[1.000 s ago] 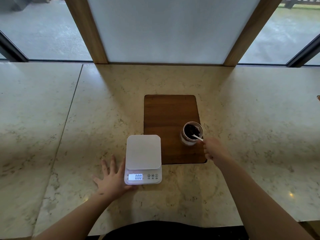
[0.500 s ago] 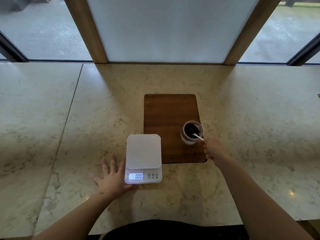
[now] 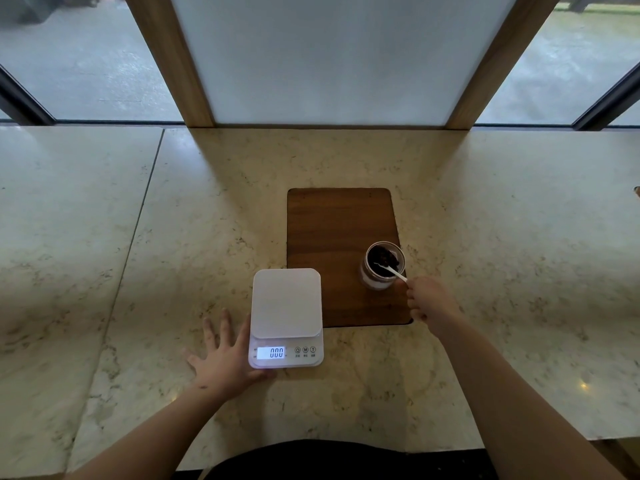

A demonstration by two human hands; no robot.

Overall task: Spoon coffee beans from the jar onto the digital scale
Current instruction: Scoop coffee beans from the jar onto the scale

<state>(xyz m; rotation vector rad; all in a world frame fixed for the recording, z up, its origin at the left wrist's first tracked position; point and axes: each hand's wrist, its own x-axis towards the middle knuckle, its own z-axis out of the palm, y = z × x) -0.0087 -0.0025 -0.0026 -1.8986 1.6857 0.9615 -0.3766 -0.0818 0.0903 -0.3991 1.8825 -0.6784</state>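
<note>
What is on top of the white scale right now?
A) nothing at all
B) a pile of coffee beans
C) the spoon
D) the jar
A: the scale has a bare white top and its display reads 000; the spoon is in the jar, held by the right hand.

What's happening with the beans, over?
Right hand holds spoon in jar. Left hand flat beside scale. Scale bare, reads zero. Path clear.
</note>
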